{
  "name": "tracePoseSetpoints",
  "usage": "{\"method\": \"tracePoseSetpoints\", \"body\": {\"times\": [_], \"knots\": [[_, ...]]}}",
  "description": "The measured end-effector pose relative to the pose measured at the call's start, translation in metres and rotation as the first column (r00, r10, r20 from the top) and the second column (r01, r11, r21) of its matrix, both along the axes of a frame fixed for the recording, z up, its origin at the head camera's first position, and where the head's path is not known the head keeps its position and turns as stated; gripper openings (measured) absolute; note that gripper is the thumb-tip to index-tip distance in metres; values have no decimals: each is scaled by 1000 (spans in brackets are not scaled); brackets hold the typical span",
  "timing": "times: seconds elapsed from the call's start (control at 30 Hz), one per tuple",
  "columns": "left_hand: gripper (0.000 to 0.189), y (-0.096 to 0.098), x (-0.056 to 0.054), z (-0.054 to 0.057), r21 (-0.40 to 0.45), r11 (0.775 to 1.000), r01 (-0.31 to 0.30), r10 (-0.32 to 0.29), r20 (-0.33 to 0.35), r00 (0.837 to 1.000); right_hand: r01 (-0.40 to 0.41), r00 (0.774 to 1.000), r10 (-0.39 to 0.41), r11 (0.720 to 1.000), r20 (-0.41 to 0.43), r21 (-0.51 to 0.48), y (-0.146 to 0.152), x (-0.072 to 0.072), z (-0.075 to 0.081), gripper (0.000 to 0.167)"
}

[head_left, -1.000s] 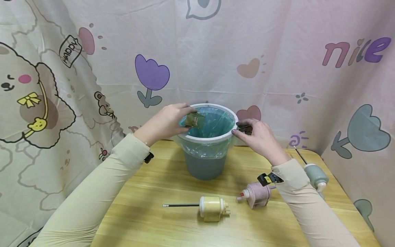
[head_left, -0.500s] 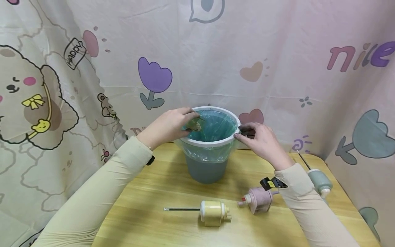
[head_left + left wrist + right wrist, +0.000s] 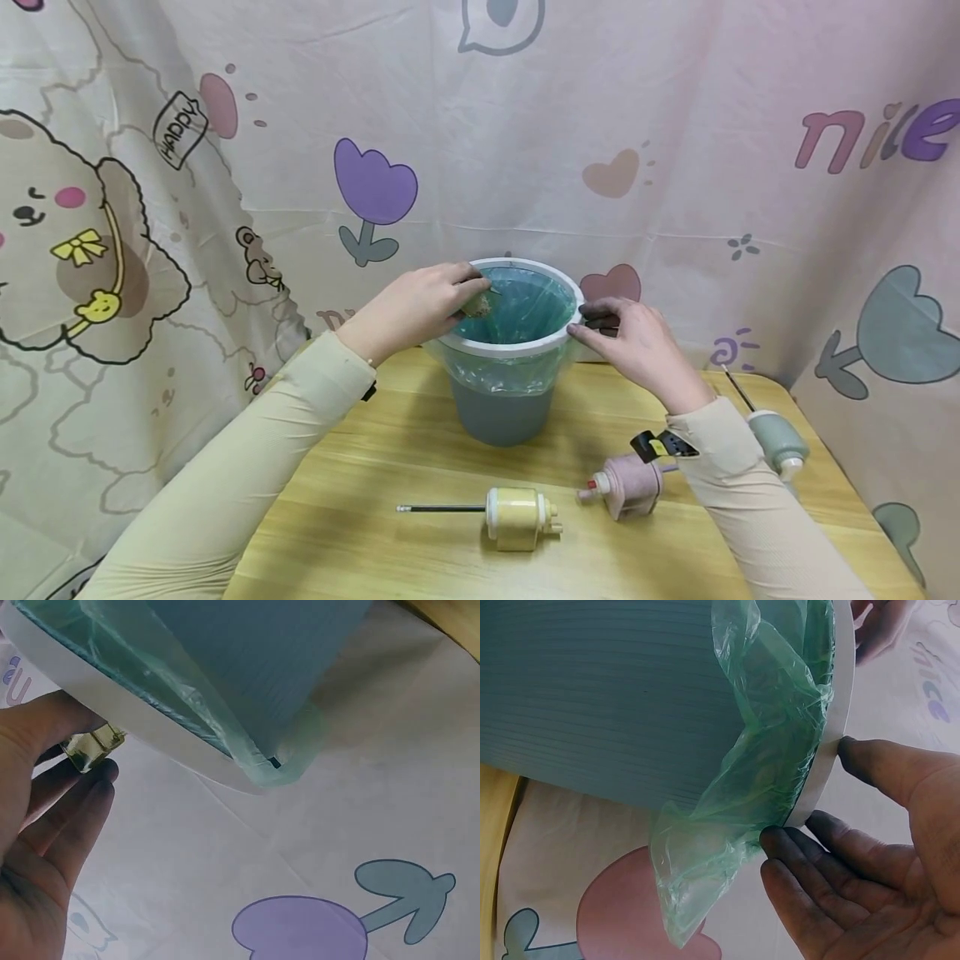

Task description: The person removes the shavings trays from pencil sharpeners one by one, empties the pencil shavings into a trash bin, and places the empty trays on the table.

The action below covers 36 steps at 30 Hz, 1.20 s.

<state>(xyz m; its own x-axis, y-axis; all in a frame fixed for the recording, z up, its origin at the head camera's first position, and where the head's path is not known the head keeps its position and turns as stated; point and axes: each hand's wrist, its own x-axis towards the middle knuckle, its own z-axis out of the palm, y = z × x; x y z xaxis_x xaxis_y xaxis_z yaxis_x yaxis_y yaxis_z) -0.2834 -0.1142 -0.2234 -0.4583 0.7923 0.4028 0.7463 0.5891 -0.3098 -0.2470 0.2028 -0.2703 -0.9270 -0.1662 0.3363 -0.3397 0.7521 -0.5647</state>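
Note:
My left hand [image 3: 423,302] holds a small see-through yellowish shavings box [image 3: 91,750] over the left rim of a trash can [image 3: 501,421]. Thumb and fingers grip its sides, and in the head view it is tilted and partly hidden behind them. Brownish bits show at its end. A thin green plastic bag [image 3: 498,372] lines the can and hangs down outside the white rim [image 3: 832,761]. At the right side, my right hand [image 3: 633,340] grips that rim between thumb and fingers. Dark smudges cover the right fingertips [image 3: 784,844].
A yellow crank pencil sharpener [image 3: 517,518] with a black pencil [image 3: 442,508] in it lies in front of the can. To its right lies a pink sharpener [image 3: 632,487]; a grey-green one [image 3: 778,437] is near the table's right edge. A printed curtain [image 3: 510,150] hangs behind.
My left hand has turned the shavings box, tipping it toward the can's inside, so less of it shows now. The right hand stays at the rim. The head view has shifted slightly.

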Motion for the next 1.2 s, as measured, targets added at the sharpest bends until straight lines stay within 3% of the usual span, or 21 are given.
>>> {"method": "tracePoseSetpoints", "body": {"times": [0.3, 0.53, 0.6, 0.77, 1.03, 1.2], "knots": [[37, 1, -1, -4, -22, 999, 42, -45, -125, 991, 1, 1000, -1, 1000, -6, -2, 0, 0, -1, 50], [44, -3, -1, -6, -194, 980, 43, -103, -313, 944, -1, 1000, 1, 1000, -6, -8, 0, 0, -1, 51], [47, -3, -1, -6, -230, 972, 41, -117, -328, 938, -2, 1000, 2, 1000, -5, -8, 0, 0, -1, 51], [49, -3, 0, -6, -278, 960, 32, -122, -313, 942, -4, 1000, 4, 1000, -2, -7, 0, -1, -2, 51], [48, -8, 1, -6, -226, 972, 70, -145, -334, 931, 0, 1000, 0, 1000, 3, -7, 0, 0, -1, 51], [51, -11, 2, -7, -255, 965, 59, -155, -376, 914, -3, 1000, 3, 1000, 0, -14, 0, 0, -2, 51]]}}
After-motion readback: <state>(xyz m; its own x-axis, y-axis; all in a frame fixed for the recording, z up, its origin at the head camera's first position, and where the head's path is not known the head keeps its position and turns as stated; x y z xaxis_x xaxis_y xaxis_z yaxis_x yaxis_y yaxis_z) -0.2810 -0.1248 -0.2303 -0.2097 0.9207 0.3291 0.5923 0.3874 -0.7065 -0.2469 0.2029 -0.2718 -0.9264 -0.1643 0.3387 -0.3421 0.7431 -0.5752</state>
